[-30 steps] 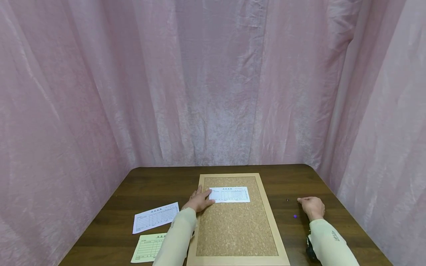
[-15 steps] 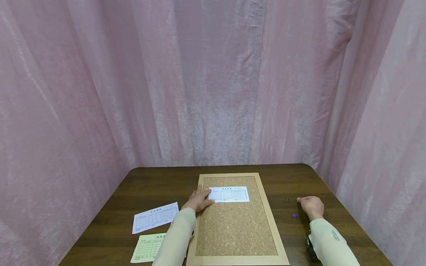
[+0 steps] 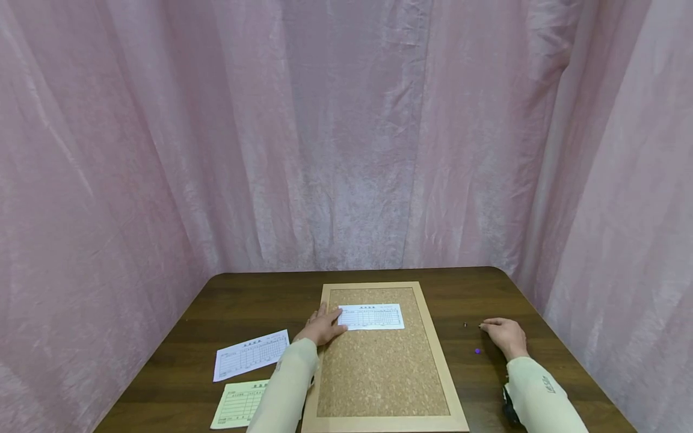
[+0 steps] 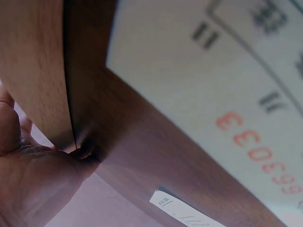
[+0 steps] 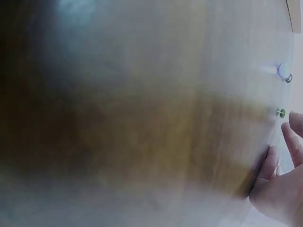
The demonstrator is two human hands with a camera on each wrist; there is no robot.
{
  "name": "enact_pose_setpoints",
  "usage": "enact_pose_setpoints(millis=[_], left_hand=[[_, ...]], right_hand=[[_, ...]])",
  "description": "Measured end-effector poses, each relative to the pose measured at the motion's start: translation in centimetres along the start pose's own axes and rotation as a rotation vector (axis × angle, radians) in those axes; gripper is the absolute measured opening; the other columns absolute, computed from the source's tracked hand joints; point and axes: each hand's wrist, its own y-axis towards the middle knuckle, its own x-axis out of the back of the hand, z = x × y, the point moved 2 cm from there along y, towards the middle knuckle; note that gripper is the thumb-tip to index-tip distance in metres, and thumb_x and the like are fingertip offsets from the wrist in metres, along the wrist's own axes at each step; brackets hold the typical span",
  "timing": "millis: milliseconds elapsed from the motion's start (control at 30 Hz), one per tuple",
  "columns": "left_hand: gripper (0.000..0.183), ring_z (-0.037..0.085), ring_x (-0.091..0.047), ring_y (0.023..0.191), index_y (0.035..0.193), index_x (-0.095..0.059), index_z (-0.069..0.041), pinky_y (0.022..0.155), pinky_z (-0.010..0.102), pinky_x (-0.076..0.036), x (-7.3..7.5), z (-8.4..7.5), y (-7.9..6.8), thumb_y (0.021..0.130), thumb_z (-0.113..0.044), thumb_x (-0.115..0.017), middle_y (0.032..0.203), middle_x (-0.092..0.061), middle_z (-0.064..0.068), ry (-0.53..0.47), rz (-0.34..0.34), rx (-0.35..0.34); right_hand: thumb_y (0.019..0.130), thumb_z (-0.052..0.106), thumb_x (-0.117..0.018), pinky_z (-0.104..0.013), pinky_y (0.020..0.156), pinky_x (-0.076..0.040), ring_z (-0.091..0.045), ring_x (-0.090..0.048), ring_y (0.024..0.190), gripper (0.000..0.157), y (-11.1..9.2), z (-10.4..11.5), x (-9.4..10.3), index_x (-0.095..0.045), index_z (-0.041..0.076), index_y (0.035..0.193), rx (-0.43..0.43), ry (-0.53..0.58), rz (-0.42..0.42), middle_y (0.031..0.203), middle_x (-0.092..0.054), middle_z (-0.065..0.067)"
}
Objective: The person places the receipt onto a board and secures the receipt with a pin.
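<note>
In the head view my left hand (image 3: 322,328) lies at the left side of a framed cork board (image 3: 384,373), fingers spread. Its fingertips touch the left edge of a white printed form (image 3: 371,317) lying flat on the cork. To the right of the board, my right hand (image 3: 505,335) rests low on the table with its fingertips pointing left. Just beyond those fingertips is a small green thumbtack (image 5: 282,113), apart from them in the right wrist view. A purple thumbtack (image 3: 477,350) and a small dark thumbtack (image 3: 465,325) lie close by.
A second white form (image 3: 251,355) and a green form (image 3: 238,404) lie on the dark wooden table (image 3: 260,297), left of the board. The left sleeve covers part of the green one. Pink curtains (image 3: 346,150) hang behind and on both sides.
My right hand has shifted slightly to the left along the table. The left hand, the board and the forms hold their places, apart from a small drift of the head view.
</note>
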Motion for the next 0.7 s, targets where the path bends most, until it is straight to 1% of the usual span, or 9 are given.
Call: enact_pose_setpoints(millis=[200, 467, 700], left_hand=[[0.060, 0.054, -0.011, 0.144, 0.151, -0.044, -0.015, 0.112, 0.067, -0.013, 0.01, 0.07, 0.09, 0.099, -0.039, -0.061, 0.163, -0.007, 0.024, -0.007, -0.002, -0.002], [0.060, 0.055, -0.011, 0.144, 0.151, -0.044, -0.015, 0.113, 0.065, -0.013, 0.14, -0.08, -0.14, 0.099, -0.039, -0.061, 0.163, -0.008, 0.025, 0.005, -0.003, -0.005], [0.060, 0.053, -0.011, 0.144, 0.152, -0.043, -0.016, 0.113, 0.065, -0.013, 0.18, -0.13, -0.20, 0.099, -0.040, -0.060, 0.163, -0.008, 0.023, 0.004, -0.002, 0.005]], right_hand=[[0.092, 0.027, -0.067, -0.058, 0.089, -0.042, -0.051, -0.057, 0.103, 0.033, -0.19, 0.11, 0.01, -0.074, -0.004, 0.100, 0.008, -0.017, -0.027, 0.107, -0.069, -0.025], [0.090, 0.030, -0.068, -0.053, 0.078, -0.048, -0.046, -0.062, 0.093, 0.033, -0.23, 0.47, -0.26, -0.076, -0.002, 0.092, 0.009, -0.052, -0.047, 0.095, -0.072, -0.021], [0.089, 0.030, -0.070, -0.054, 0.076, -0.049, -0.048, -0.063, 0.092, 0.032, -0.02, 0.73, -0.61, -0.077, -0.001, 0.090, -0.016, -0.074, -0.059, 0.095, -0.072, -0.022]])
